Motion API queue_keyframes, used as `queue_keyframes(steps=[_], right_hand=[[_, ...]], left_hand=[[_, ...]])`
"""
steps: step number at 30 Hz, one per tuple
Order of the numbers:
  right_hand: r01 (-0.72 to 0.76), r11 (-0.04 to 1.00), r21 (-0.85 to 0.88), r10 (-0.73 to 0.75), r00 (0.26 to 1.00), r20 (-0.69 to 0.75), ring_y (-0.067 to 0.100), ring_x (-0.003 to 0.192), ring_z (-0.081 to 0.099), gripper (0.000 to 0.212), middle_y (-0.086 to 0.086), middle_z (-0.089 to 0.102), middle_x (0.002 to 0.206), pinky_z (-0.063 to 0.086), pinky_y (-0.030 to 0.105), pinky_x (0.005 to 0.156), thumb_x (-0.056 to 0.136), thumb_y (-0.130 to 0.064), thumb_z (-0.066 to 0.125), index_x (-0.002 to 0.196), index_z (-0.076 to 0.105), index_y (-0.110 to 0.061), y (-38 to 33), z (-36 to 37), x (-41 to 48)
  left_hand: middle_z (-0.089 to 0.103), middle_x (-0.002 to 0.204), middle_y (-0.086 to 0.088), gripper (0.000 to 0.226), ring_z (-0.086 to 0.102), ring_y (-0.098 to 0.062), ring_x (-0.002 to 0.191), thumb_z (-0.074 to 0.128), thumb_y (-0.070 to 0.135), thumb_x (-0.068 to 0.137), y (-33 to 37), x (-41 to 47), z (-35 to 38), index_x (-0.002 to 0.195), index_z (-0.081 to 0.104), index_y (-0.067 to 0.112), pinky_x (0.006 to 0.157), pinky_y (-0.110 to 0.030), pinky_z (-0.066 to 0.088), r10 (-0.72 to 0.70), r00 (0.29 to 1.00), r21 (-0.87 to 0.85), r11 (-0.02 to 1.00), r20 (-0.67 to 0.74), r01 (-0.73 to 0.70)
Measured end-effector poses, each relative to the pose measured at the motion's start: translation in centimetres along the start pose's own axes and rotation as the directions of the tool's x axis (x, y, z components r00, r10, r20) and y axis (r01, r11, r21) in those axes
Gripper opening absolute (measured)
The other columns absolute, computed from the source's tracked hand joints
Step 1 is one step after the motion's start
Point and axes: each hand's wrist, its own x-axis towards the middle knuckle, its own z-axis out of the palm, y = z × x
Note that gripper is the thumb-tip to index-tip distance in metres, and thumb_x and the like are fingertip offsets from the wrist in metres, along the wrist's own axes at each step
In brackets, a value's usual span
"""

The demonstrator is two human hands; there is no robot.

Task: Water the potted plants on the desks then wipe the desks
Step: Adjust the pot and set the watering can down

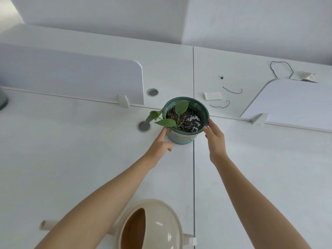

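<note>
The left hand (pixel 161 142) reached in with its fingers extended and loosely spread, the fingertips touching the lower left wall of the green pot (pixel 186 121). The right hand (pixel 214 139) was open too, its fingers curved against the pot's right rim and side. Neither had closed round the pot; it was bracketed between two open palms rather than gripped.

The pot stood on the white desk (pixel 89 159), over the seam where the desk panels met, with a small leafy plant (pixel 172 115) leaning toward the left hand. The dark soil (pixel 186 119) glistened in patches (probably wet, which suggested this plant had been watered already).

By my judgement the step in hand was shifting or steadying the pot, either to finish watering or to clear the surface for wiping. The next move called for both palms to press in evenly and lift or slide it without tipping, keeping the left fingers clear of the low leaves.

Nearer the person, under the left forearm, sat the beige watering can (pixel 152 229), untouched, spout pointing left. Beyond the pot lay bits of dark thread (pixel 233 90) and a scrap of white paper (pixel 212 96), which wiping would have to deal with.
</note>
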Motion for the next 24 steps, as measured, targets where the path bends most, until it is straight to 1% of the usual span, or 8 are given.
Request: queue_keyframes(steps=[2, 4, 7, 10, 13, 20, 22, 24], right_hand=[[-0.005, 0.999, 0.035, 0.006, 1.0, -0.018, -0.015, 0.078, 0.052, 0.031, -0.024, 0.055, 0.09, 0.042, -0.002, 0.065, 0.091, 0.001, 0.041, 0.104, 0.048, -0.026, -0.5, -0.2, 0.4], [-0.008, 1.0, 0.011, 0.008, 1.0, -0.006, -0.01, 0.085, 0.053, 0.028, -0.018, 0.059, 0.094, 0.043, 0.004, 0.072, 0.09, 0.002, 0.04, 0.105, 0.052, -0.019, -0.5, -0.1, 0.6], [-0.009, 1.0, -0.01, 0.009, 1.0, 0.005, 0.013, 0.11, 0.056, 0.041, 0.004, 0.063, 0.118, 0.042, 0.025, 0.096, 0.087, 0.0, 0.041, 0.126, 0.051, -0.009, 0.1, 0.3, 0.8], [-0.011, 1.0, 0.008, 0.011, 1.0, -0.004, 0.019, 0.119, 0.051, 0.045, 0.009, 0.059, 0.126, 0.039, 0.032, 0.103, 0.086, 0.0, 0.042, 0.13, 0.049, -0.012, 0.3, 0.6, 0.8], [-0.002, 1.0, 0.009, 0.002, 1.0, 0.002, 0.019, 0.116, 0.052, 0.045, 0.01, 0.059, 0.125, 0.04, 0.029, 0.101, 0.087, 0.0, 0.041, 0.129, 0.049, -0.012, 0.4, 0.7, 1.1], [-0.007, 1.0, -0.03, 0.008, 0.999, 0.031, 0.0, 0.09, 0.055, 0.039, -0.006, 0.061, 0.101, 0.043, 0.001, 0.068, 0.09, -0.003, 0.038, 0.125, 0.052, -0.012, -0.4, 0.2, 1.5], [-0.025, 0.999, -0.044, 0.027, 0.999, 0.037, 0.004, 0.101, 0.054, 0.04, -0.008, 0.06, 0.109, 0.041, 0.009, 0.086, 0.092, -0.007, 0.039, 0.131, 0.047, -0.014, -0.7, 0.1, 1.0], [-0.073, 0.997, -0.039, 0.074, 0.997, 0.023, 0.012, 0.126, 0.042, 0.049, -0.002, 0.046, 0.137, 0.029, 0.022, 0.101, 0.094, -0.013, 0.042, 0.141, 0.031, -0.018, -0.6, 0.0, 0.1]], left_hand=[[0.03, 0.147, 0.013, 0.091, 0.031, -0.012, 0.133, 0.041, 0.009, 0.057, 0.0, 0.4, -1.0, 0.145, 0.024, 0.025, 0.1, -0.026, 0.031, -0.031, 0.995, -0.056, 0.998, -0.098, 0.026], [0.028, 0.152, 0.002, 0.082, 0.029, -0.02, 0.138, 0.043, 0.003, 0.067, 0.1, 1.3, -1.9, 0.146, 0.026, 0.019, 0.108, -0.034, 0.027, -0.065, 0.979, -0.151, 0.988, -0.194, 0.036], [0.046, 0.138, -0.003, 0.065, 0.036, -0.021, 0.133, 0.033, -0.016, 0.078, 0.7, 2.8, -2.5, 0.138, 0.039, 0.009, 0.096, -0.026, 0.032, -0.084, 0.965, -0.261, 0.965, -0.25, 0.016], [0.055, 0.103, 0.004, 0.06, 0.049, -0.014, 0.101, 0.041, -0.01, 0.066, 1.7, 3.3, -1.3, 0.12, 0.052, 0.015, 0.077, -0.019, 0.037, -0.055, 0.975, -0.271, 0.963, -0.216, -0.006], [0.055, 0.1, 0.01, 0.083, 0.049, -0.004, 0.092, 0.038, -0.004, 0.05, 1.2, 3.3, -0.2, 0.131, 0.042, 0.012, 0.074, -0.016, 0.038, -0.04, 0.973, -0.306, 0.951, -0.228, -0.032], [0.042, 0.131, 0.009, 0.1, 0.035, -0.009, 0.124, 0.037, 0.0, 0.046, 0.5, 2.0, 0.4, 0.145, 0.028, 0.016, 0.085, -0.016, 0.033, -0.004, 0.982, -0.231, 0.972, -0.187, -0.04], [0.041, 0.132, 0.01, 0.098, 0.032, -0.01, 0.128, 0.037, 0.001, 0.047, 0.5, 1.3, 0.5, 0.143, 0.031, 0.017, 0.084, -0.017, 0.034, -0.003, 0.986, -0.216, 0.976, -0.165, -0.033], [0.039, 0.132, 0.012, 0.093, 0.032, -0.009, 0.127, 0.036, 0.001, 0.049, 0.6, 0.2, 0.6, 0.139, 0.033, 0.025, 0.078, -0.015, 0.035, 0.012, 0.99, -0.206, 0.978, -0.142, -0.042]])
